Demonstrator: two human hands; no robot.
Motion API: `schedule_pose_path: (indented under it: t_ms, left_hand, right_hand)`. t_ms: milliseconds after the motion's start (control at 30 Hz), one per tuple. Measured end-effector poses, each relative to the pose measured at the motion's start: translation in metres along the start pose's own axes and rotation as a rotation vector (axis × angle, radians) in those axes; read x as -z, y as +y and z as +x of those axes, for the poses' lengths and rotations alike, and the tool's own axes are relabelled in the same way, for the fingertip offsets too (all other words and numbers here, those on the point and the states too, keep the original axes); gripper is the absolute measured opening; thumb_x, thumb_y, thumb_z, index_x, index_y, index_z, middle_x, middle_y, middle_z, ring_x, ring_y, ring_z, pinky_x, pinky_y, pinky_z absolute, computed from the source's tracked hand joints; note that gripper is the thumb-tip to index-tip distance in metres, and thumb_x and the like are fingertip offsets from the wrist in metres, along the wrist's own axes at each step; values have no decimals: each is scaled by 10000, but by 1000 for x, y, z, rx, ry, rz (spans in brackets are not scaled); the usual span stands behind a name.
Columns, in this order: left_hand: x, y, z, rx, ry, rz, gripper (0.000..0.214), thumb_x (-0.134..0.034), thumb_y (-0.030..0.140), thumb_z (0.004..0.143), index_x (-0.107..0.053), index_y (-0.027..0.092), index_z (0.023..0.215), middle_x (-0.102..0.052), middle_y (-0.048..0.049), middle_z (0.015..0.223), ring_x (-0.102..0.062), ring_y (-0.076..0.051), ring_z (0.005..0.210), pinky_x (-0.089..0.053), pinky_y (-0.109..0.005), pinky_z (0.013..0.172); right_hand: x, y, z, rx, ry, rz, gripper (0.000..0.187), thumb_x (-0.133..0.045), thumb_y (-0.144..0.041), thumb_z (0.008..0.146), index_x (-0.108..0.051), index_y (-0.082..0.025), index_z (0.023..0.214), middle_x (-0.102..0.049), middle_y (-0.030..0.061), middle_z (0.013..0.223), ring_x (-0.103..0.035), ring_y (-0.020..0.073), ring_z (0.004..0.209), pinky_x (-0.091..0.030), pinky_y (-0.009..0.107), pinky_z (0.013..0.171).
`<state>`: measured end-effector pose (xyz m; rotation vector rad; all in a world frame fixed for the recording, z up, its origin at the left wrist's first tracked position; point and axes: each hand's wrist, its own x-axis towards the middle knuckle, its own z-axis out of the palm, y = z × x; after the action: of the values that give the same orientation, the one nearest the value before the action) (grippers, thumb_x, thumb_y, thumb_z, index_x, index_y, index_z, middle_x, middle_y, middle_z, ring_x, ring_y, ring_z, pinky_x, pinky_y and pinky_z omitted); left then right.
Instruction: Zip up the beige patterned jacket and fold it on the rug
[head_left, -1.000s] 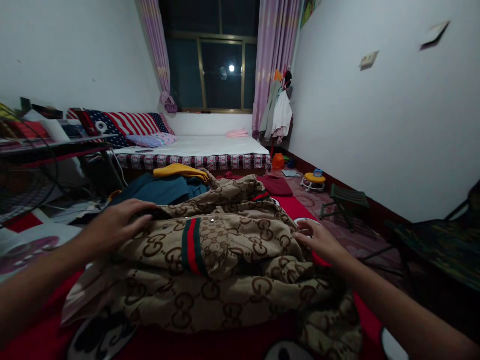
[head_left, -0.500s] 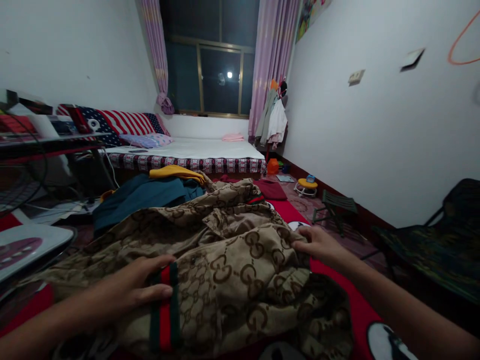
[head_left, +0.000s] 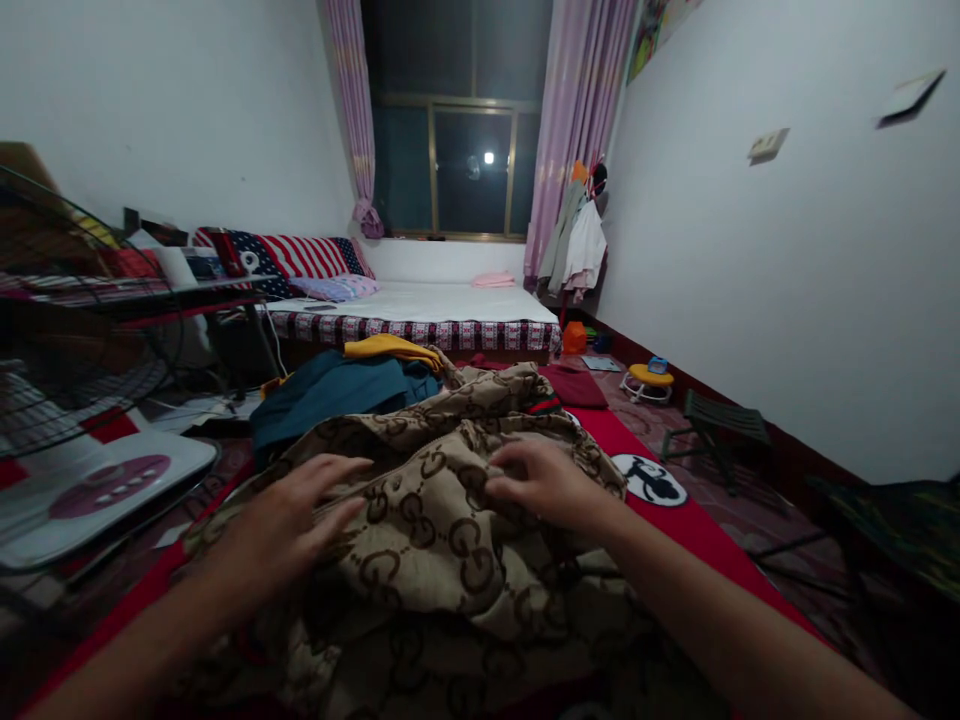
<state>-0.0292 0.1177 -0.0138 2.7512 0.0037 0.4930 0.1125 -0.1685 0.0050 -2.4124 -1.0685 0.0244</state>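
A tan jacket [head_left: 450,545] with a brown letter pattern lies rumpled in front of me, its zip edge running across the upper part. Over its left side hovers my left hand [head_left: 300,515], thumb and fingers apart, with nothing seen between them. On the jacket's upper right, my right hand [head_left: 544,485] has its thumb and fingers drawn together on the cloth. Part of a green and red striped band [head_left: 545,404] shows at the jacket's far end. Shadow darkens the near folds.
Beneath the jacket spreads a red blanket [head_left: 720,545] with a round cartoon patch. Blue-green clothing [head_left: 337,395] and a yellow garment [head_left: 394,348] lie behind it. A fan base [head_left: 165,460] stands left; a folding stool [head_left: 720,425] and yellow stool [head_left: 649,378] stand right.
My left hand has let go of the striped band and opened. My right hand has moved left over the jacket, which is now bunched closer together. The view has swung slightly left.
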Motion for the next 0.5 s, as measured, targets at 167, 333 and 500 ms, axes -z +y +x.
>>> schedule_pose_path:
  t_ms: [167,333,500]
  left_hand:
    - [-72,58,14,-123,-61,-260,771,-637,437,792,-317,253,1470,-446,-113,1441,-444,-293,1297,-382,-435,1072]
    - [-109,64,0,-131,-149,-316,711,-678,430,777,-399,333,1424,-506,-96,1369,-465,-304,1245,-392,-486,1036]
    - [-113,65,-15,-164,-162,-298,500,-677,409,786,-568,376,1273,-438,-67,1432,-403,-313,1294,-352,-518,1051]
  right_hand:
    - [-16,18,63,71,125,-65,667,-739,-231,691,-497,-174,1311,-491,103,1359,-529,239,1162,-406,334,953]
    - [-51,31,73,83,-145,-52,811,-780,-262,657,-432,-135,1379,-555,152,1262,-542,257,1131,-418,339,927]
    - [3,36,44,-35,47,132,396,-689,-518,708,-657,-126,761,-596,19,678,-558,172,683,-422,267,636]
